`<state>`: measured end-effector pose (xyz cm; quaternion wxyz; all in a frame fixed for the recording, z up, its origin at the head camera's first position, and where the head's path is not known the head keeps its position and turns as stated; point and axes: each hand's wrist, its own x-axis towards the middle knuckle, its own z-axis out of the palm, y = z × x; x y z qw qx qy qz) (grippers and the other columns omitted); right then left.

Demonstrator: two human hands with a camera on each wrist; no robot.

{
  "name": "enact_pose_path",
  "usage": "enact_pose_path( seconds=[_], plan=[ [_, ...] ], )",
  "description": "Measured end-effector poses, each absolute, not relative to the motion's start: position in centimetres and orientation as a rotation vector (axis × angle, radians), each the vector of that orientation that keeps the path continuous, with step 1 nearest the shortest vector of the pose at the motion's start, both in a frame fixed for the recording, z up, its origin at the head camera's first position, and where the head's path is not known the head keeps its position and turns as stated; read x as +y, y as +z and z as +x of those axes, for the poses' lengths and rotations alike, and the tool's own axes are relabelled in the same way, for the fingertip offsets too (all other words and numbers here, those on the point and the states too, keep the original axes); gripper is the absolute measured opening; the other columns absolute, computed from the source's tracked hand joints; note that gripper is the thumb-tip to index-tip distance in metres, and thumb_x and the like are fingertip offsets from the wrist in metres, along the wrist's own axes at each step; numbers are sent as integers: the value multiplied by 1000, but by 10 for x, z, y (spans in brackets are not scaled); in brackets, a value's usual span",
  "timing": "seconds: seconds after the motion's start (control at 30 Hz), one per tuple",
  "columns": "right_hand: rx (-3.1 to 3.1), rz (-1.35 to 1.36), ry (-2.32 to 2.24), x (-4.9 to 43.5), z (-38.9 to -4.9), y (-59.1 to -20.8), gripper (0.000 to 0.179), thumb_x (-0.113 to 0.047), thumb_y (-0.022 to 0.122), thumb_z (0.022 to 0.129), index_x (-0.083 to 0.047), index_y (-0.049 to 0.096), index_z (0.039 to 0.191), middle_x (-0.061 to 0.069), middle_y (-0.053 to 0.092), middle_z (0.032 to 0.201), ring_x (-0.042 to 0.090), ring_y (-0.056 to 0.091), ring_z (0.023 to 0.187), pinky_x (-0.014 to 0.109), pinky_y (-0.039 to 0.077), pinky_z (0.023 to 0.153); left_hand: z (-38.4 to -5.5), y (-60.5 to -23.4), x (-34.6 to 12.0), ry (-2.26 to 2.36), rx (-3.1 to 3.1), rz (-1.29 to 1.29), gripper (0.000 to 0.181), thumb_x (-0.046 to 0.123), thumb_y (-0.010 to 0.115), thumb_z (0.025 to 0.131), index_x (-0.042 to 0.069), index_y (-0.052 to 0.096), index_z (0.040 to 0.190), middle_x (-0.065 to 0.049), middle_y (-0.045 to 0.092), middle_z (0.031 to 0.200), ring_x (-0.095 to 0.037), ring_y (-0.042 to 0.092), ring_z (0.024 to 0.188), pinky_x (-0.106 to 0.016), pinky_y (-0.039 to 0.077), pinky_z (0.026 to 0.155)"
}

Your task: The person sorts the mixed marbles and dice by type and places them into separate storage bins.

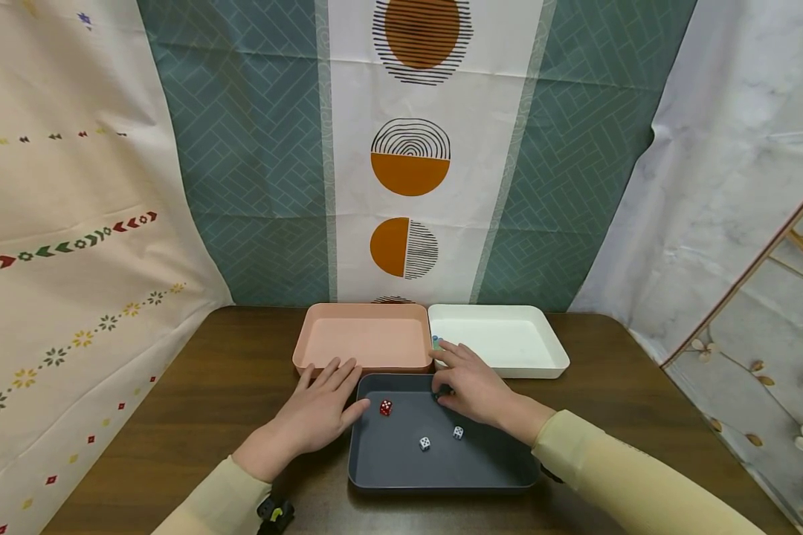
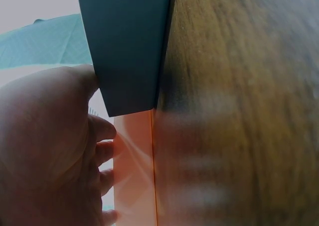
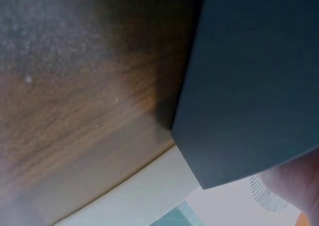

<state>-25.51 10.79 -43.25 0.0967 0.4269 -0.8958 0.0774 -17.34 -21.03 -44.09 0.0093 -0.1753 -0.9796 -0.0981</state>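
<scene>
So there are three shallow trays on one brown wooden table (image 1: 241, 394): a pink tray (image 1: 368, 338) and a white tray (image 1: 502, 334) side by side at the back, plus a dark gray tray (image 1: 401, 468) in front of them. I count three dice plainly in the gray one: one red die (image 1: 385, 407) towards the far left, and two white dice (image 1: 424, 443) nearer the middle, close together but not touching.

Two hands in play. Left hand (image 1: 317, 416) is flat-ish with the fingers spread apart, not gripping anything; its fingers are at the pink tray's near wall and the thumb is at the gray tray's left side. Right hand (image 1: 471, 383) is over the gray tray's far edge, fingers bent. There's something dark by its thumb, but honestly can't tell if it's pinching that or not, too small and mostly covered.

Also a tiny blue-green bit (image 1: 436, 341) at the white tray's left side, right by the right hand's fingers. Partly hidden, so no count on that.
</scene>
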Motion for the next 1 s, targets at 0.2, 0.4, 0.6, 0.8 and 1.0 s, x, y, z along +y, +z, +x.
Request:
enact_pose_path(
  seconds=[0.2, 0.4, 0.6, 0.8, 1.0],
  plan=[
    [-2663, 1259, 214, 108, -256, -433, 15, -17, 96, 89, -17, 84, 98, 20, 60, 157, 43, 41, 158, 62, 31, 129, -173, -440, -209, -314, -3058, -552, 75, 56, 46, 117, 6, 37, 172, -13, 29, 180, -40, 20, 168, -71, 10, 131],
    [-2672, 1248, 222, 109, -256, -430, 15, -18, 95, 90, -18, 83, 97, 19, 62, 156, 42, 40, 159, 62, 30, 129, -173, -441, -209, -306, -3057, -551, 75, 56, 45, 117, 6, 37, 173, -13, 29, 180, -39, 20, 168, -70, 10, 131],
    [-2673, 1248, 218, 110, -257, -425, 14, -19, 94, 91, -17, 82, 98, 18, 61, 156, 41, 41, 159, 61, 29, 130, -173, -441, -211, -313, -3055, -552, 74, 55, 46, 117, 6, 37, 172, -13, 29, 180, -40, 20, 168, -71, 9, 131],
    [-2665, 1232, 231, 114, -257, -419, 14, -17, 93, 92, -17, 81, 99, 17, 61, 157, 41, 40, 159, 61, 28, 130, -173, -441, -211, -316, -3051, -553, 76, 57, 45, 117, 7, 38, 172, -13, 29, 180, -40, 21, 167, -72, 10, 130],
    [-2662, 1201, 281, 118, -260, -412, 14, -15, 93, 92, -17, 82, 100, 17, 61, 156, 41, 39, 160, 60, 26, 131, -174, -443, -210, -335, -3023, -575, 75, 55, 46, 117, 4, 39, 171, -15, 31, 179, -42, 22, 167, -72, 10, 130]
  ],
)
